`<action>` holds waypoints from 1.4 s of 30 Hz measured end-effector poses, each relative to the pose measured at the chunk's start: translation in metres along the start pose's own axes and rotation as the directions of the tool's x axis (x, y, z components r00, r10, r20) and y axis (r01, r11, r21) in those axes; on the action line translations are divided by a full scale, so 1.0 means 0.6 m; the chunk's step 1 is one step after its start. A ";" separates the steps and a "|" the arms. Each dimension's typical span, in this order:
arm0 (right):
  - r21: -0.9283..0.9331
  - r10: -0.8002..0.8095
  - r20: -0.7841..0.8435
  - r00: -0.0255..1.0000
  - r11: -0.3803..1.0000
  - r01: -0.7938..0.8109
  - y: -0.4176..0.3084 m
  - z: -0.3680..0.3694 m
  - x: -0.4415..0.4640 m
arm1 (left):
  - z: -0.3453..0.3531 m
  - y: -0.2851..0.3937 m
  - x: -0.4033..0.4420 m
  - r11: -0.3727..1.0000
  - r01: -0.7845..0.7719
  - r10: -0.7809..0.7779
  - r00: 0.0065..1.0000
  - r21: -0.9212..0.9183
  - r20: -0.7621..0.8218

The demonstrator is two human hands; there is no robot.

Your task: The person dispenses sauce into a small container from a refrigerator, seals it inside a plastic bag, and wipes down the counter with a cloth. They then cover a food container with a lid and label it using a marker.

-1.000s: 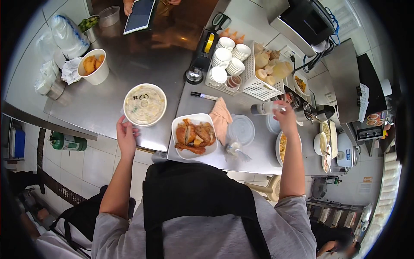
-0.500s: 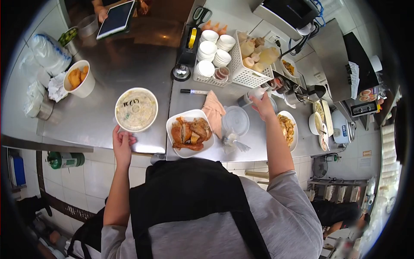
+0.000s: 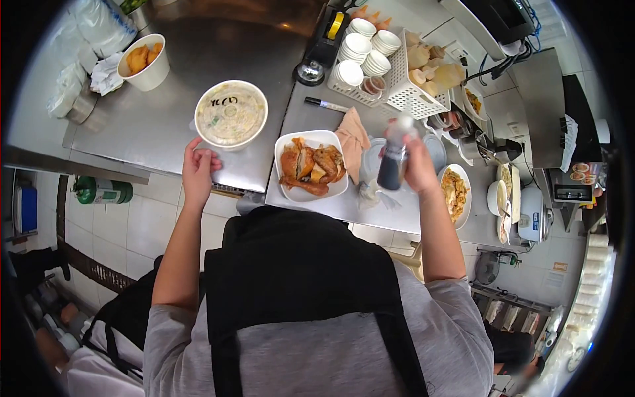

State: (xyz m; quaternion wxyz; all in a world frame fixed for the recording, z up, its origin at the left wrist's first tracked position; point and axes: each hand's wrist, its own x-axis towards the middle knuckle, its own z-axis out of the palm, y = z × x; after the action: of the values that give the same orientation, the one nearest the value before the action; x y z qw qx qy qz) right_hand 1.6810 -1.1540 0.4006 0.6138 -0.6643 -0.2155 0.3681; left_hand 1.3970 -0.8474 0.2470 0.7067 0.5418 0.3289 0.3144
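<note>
My right hand (image 3: 418, 167) grips a clear squeeze bottle (image 3: 393, 165) of dark sauce with a whitish top, held above the counter and slightly blurred. To its left, a square white dish (image 3: 309, 194) holds browned roast chicken (image 3: 309, 165). My left hand (image 3: 198, 171) is at the counter's front edge, fingers loosely bent and apart, with nothing in it. Just beyond it stands a round lidded tub (image 3: 231, 114) with black writing on its clear lid. Whether the fingertips touch the tub I cannot tell.
A peach cloth (image 3: 352, 140), a marker (image 3: 324, 104) and clear lids lie behind the chicken. Baskets of white cups (image 3: 358, 47) and sauce bottles (image 3: 417, 56) stand at the back. An oval plate of food (image 3: 454, 198) sits right; a tub of fried pieces (image 3: 151, 66) stands far left.
My right hand has lifted the sauce bottle off the counter and brought it towards the chicken. The view has shifted, and the person's hands with the tablet have left it. My left hand stays near the tub.
</note>
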 end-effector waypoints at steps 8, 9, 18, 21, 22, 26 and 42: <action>-0.921 0.089 0.070 0.994 0.387 0.030 0.007 0.129 -0.069 | -0.008 -0.017 -0.015 0.998 -0.030 0.027 0.998 0.056 0.052; -0.958 0.102 0.090 0.991 0.280 0.058 0.003 0.137 -0.074 | -0.008 -0.018 -0.018 0.997 -0.049 0.046 0.998 0.055 0.053; -0.959 0.100 0.244 0.965 -0.120 0.256 -0.021 0.199 -0.049 | -0.009 -0.010 -0.019 0.998 0.019 -0.022 0.999 0.052 0.045; -0.955 0.157 0.225 0.962 -0.161 0.250 -0.034 0.209 -0.040 | -0.013 -0.017 -0.018 1.000 0.023 -0.024 0.998 0.021 0.051; -0.952 0.147 0.233 0.961 -0.170 0.256 -0.034 0.211 -0.048 | -0.013 -0.017 -0.018 1.000 0.009 -0.010 0.999 0.015 0.045; -0.946 0.161 0.224 0.961 -0.200 0.254 -0.040 0.207 -0.049 | -0.010 -0.015 -0.018 0.998 0.020 -0.018 0.999 -0.053 0.028; -0.988 0.107 0.021 0.994 -0.150 0.037 -0.033 0.143 -0.105 | -0.016 -0.021 -0.016 0.998 0.063 -0.063 0.996 0.002 0.067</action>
State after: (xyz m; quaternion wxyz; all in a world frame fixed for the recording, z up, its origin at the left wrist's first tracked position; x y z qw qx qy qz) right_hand 1.5796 -1.1414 0.4362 -0.1242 -0.8855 -0.4303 0.1240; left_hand 1.3845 -0.8525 0.2337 0.7270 0.5414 0.3217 0.2737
